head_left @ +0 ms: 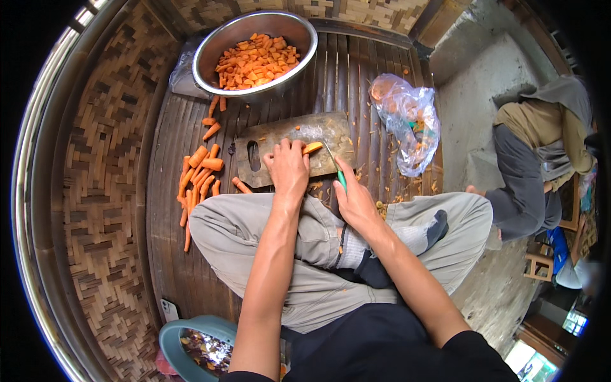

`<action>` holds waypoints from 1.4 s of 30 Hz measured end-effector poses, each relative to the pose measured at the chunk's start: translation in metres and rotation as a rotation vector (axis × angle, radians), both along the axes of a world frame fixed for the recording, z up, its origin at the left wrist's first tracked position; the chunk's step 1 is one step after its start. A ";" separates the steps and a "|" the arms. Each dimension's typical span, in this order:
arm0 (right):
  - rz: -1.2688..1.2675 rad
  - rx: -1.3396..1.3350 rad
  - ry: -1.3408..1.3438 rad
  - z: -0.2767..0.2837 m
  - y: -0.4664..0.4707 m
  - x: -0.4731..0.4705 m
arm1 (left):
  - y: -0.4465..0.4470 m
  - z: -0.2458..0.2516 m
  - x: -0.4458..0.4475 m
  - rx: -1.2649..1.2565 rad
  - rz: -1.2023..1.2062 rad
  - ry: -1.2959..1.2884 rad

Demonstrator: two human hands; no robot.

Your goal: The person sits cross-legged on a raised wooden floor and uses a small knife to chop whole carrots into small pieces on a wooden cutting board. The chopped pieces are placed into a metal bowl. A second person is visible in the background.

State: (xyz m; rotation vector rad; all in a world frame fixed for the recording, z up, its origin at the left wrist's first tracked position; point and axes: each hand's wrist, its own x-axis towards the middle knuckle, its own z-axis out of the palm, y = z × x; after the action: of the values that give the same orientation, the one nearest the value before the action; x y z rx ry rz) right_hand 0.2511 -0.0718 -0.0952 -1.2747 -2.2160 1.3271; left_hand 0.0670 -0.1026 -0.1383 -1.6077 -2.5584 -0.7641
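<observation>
A wooden cutting board (322,126) with an oval handle slot lies on the slatted bamboo platform before me. On it my left hand (289,164) holds down a piece of carrot (312,147), its fingertips at the piece's left end. My right hand (352,196) grips the green handle of a knife (341,179), whose blade stands just right of the carrot piece. Whole peeled carrots (203,167) lie in a heap left of the board, and one carrot (242,185) lies by its lower edge. A large metal bowl (305,36) beyond the board holds chopped carrots (260,59).
A clear plastic bag (413,129) with scraps lies right of the board, peelings around it. A teal basin (174,339) and a phone (169,310) are at lower left. Woven bamboo walls (102,191) border the platform. Another person (530,167) sits at the right.
</observation>
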 end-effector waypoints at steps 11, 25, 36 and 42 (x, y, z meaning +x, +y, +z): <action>0.099 0.061 0.000 -0.007 0.011 -0.011 | 0.001 0.002 0.002 0.075 -0.096 -0.160; 0.123 0.020 -0.085 -0.011 0.015 -0.015 | 0.000 0.004 0.002 0.022 -0.094 -0.170; 0.140 -0.039 -0.079 -0.008 0.025 -0.016 | 0.005 0.007 0.001 0.011 -0.097 -0.182; 0.137 -0.010 -0.049 -0.014 0.027 -0.019 | 0.007 0.008 -0.002 -0.021 -0.117 -0.117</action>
State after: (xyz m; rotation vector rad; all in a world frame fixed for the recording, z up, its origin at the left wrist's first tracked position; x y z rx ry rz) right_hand 0.2318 -0.0449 -0.1094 -1.1905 -2.3709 1.3701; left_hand 0.0648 -0.0961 -0.1302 -1.7839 -2.5771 -0.8672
